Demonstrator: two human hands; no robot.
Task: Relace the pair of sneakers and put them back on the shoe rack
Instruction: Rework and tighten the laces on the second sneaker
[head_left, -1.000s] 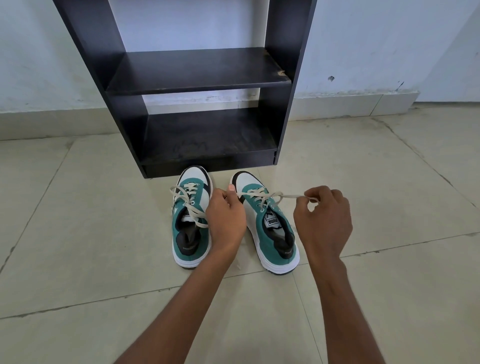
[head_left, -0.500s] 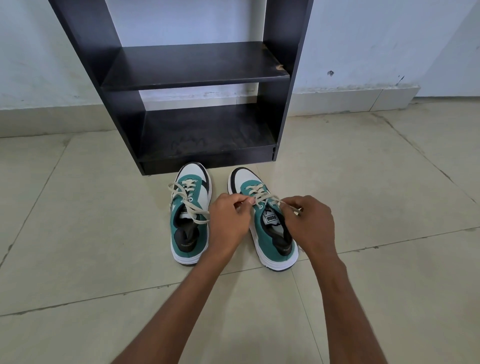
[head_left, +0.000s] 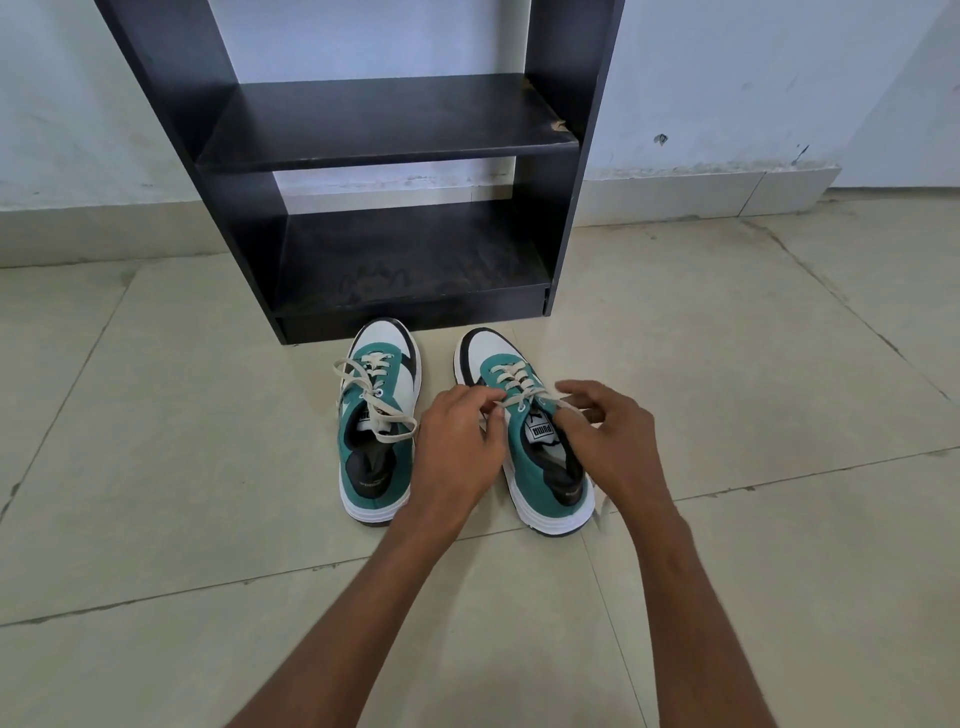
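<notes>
Two green, white and black sneakers stand side by side on the floor, toes toward the black shoe rack (head_left: 566, 223). The left sneaker (head_left: 376, 467) has cream laces lying loose across its tongue. Over the right sneaker (head_left: 524, 457) both my hands work at the top eyelets. My left hand (head_left: 457, 447) pinches the cream lace (head_left: 511, 382) at the shoe's left side. My right hand (head_left: 608, 441) holds the other lace end at the shoe's right side, index finger stretched out above it. The lace ends are mostly hidden under my fingers.
The rack has two bare shelves, a lower one (head_left: 415, 265) just behind the toes and a higher one (head_left: 384, 122). It stands against a pale wall (head_left: 753, 78). Beige floor tiles (head_left: 182, 467) spread out on all sides of the shoes.
My right hand has come in from the right, where it pulled the lace taut, to the shoe's top eyelets. Both hands now sit close together over the right sneaker.
</notes>
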